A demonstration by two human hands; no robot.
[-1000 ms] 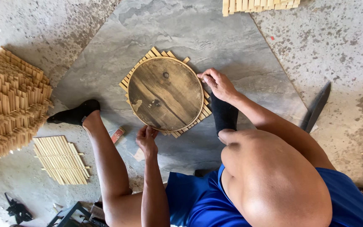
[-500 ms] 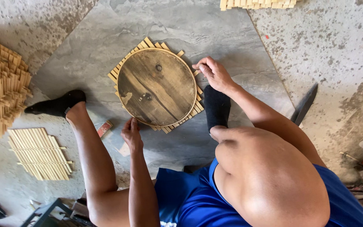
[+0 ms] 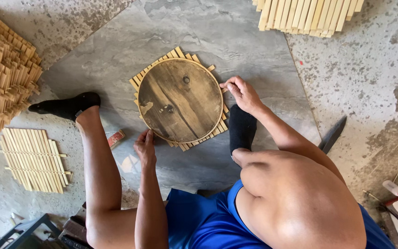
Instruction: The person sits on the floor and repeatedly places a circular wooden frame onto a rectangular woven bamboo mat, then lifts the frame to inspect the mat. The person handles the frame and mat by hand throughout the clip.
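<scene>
Two hands are touching the round wooden board [image 3: 180,100] lying on the mat of sticks [image 3: 140,81]. Our left hand [image 3: 144,147] is pressing fingers together at its near edge; our right hand [image 3: 241,92] is pinching its right edge.

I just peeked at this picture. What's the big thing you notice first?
A dark round wooden disc lies on a mat of bamboo slats in the middle of the grey floor. The left hand touches its near edge, the right hand its right edge.
</scene>
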